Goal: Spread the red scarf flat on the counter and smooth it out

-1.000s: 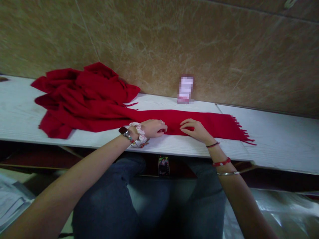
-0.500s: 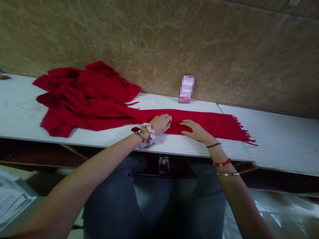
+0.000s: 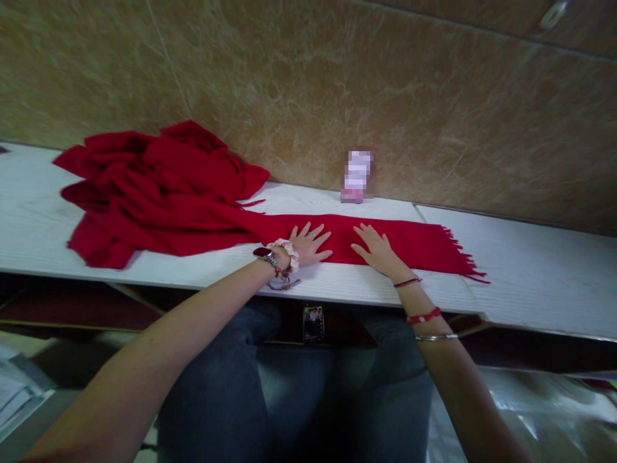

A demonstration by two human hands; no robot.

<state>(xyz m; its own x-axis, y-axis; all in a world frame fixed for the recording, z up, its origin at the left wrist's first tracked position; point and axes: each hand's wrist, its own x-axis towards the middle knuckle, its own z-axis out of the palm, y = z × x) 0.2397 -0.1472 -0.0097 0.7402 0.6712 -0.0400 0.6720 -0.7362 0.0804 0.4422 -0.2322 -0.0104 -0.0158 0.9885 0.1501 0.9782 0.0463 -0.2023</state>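
Wall (image 3: pixel 308 96), brown marbled panels, running along the counter's back edge. Counter (image 3: pixel 540 270), white, wood-grained, with a seam right of centre; its bare surface runs from the fringe to the picture's right side, a narrower strip along the front edge. Legs (image 3: pixel 212 392) in blue denim, below the front edge. Red cloth (image 3: pixel 193 209), fringed, on the counter: heaped at left close to the wall, extended rightward as a flat strip, its fringed end well inside the counter's edges. Left hand (image 3: pixel 308 246), palm down at the strip's near edge, fingers spread open on the cloth, gripping nothing. Right hand (image 3: pixel 378 249), likewise open, fingers fanned on the strip; flat red cloth between the two hands. Pixelated item (image 3: pixel 357 177), upright at the counter's back, apart from the strip; details obscured. Lit screen (image 3: pixel 313 323), small, beneath the front edge. Silver bangle (image 3: pixel 436 337), on the right forearm.
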